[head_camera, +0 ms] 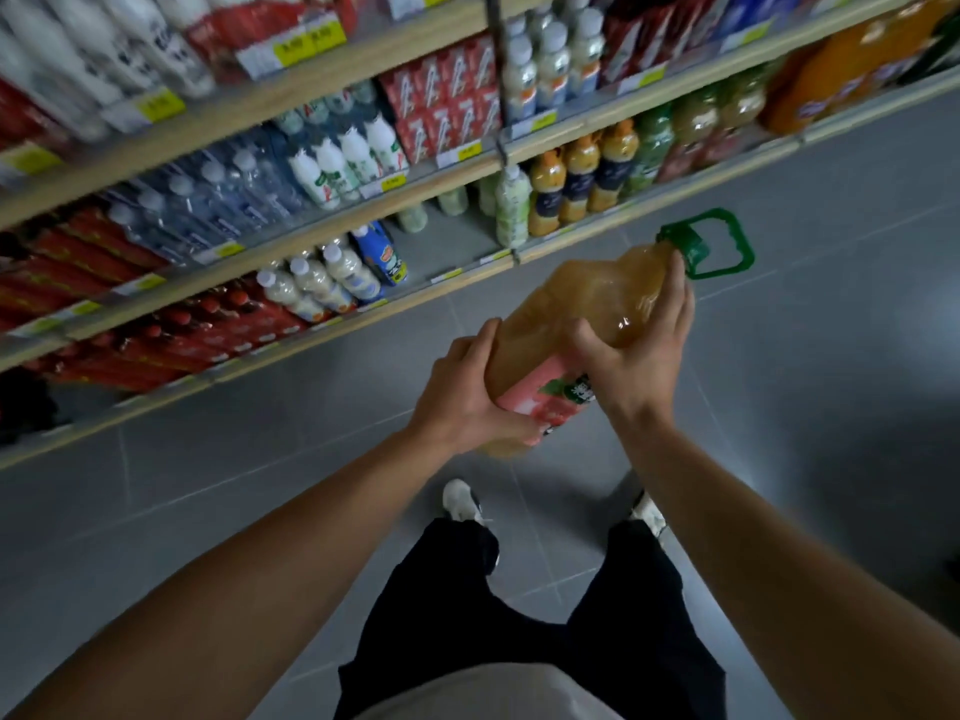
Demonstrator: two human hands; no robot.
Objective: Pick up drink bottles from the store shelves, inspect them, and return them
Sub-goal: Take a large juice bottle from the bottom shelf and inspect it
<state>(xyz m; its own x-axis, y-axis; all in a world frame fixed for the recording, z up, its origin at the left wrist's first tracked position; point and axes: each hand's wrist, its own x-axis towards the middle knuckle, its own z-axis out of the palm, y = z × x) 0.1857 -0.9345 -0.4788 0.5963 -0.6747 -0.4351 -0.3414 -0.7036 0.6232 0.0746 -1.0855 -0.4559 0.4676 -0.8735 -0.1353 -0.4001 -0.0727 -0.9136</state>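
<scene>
Store aisle, grey floor (779, 407) | left hand (467, 402) cups tilted juice bottle (587, 304) base | right hand (641, 350) clasps shoulder

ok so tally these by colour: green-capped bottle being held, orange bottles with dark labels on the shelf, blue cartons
green-capped bottle: 1
orange bottles with dark labels: 3
blue carton: 1
total: 5

Both hands grip a large juice bottle (587, 324) tilted before the shelves (363, 210): left hand (467, 392) at its pink label (545, 397), right hand (639, 345) near its green-handled cap (696, 246).
</scene>
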